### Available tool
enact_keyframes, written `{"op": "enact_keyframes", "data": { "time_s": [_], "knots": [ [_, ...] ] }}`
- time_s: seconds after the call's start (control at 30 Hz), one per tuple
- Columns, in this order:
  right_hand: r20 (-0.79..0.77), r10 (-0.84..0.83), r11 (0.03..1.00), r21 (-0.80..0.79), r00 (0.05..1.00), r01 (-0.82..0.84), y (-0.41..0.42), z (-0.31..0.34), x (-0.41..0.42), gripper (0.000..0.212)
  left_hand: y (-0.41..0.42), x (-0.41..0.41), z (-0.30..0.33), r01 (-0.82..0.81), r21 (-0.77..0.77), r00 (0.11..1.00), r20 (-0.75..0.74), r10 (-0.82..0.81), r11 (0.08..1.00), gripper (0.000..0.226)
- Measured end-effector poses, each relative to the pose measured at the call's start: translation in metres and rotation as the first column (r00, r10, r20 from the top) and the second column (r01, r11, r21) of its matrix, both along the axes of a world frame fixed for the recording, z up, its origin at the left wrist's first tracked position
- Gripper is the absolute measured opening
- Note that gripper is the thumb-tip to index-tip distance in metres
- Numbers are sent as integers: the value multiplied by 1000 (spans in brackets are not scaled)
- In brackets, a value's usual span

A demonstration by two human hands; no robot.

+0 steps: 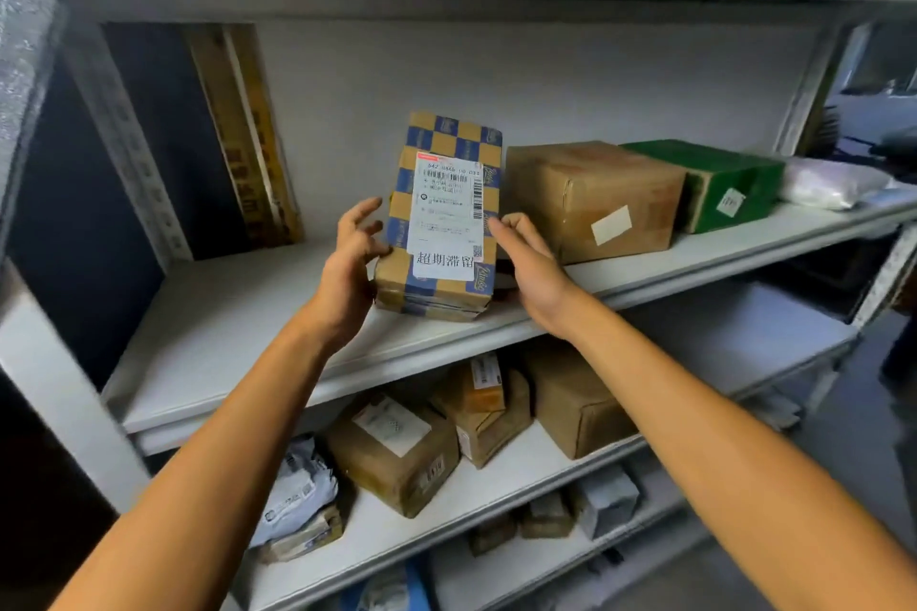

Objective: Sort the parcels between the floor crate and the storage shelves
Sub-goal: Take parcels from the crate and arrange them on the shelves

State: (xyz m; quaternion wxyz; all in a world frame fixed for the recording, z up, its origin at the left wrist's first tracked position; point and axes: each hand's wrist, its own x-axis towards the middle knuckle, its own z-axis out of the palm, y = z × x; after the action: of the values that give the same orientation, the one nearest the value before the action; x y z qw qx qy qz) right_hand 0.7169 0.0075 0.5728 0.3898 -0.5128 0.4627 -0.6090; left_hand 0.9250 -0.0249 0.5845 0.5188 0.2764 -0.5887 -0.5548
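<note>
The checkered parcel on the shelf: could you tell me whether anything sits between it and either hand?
Nothing visible does. The left hand and right hand flank the checkered parcel at its sides, fingers at its edges. The brown box stands beyond the right hand.

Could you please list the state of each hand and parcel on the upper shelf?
Checkered parcel: upright on shelf, label facing out.
Left hand: touching its left edge, fingers relaxed.
Right hand: open beside its right edge.
Brown box: sealed, resting flat.
Green box: closed, flat.
</note>
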Motion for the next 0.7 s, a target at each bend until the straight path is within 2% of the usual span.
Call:
{"op": "enact_keyframes", "data": {
  "time_s": [0.43,0.57,0.7],
  "knots": [
    [-81,-208,974,-112,975,198,73,-2,-89,23,16,-96,-2,264,-101,961,112,-253,959,76],
    [-114,-286,954,-132,952,270,99,-9,-125,21,25,-141,-4,330,-107,940,131,-316,938,80],
    [-133,-368,928,-107,920,356,127,-12,-166,25,33,-196,-10,421,-117,905,127,-407,900,62]
  ]
}}
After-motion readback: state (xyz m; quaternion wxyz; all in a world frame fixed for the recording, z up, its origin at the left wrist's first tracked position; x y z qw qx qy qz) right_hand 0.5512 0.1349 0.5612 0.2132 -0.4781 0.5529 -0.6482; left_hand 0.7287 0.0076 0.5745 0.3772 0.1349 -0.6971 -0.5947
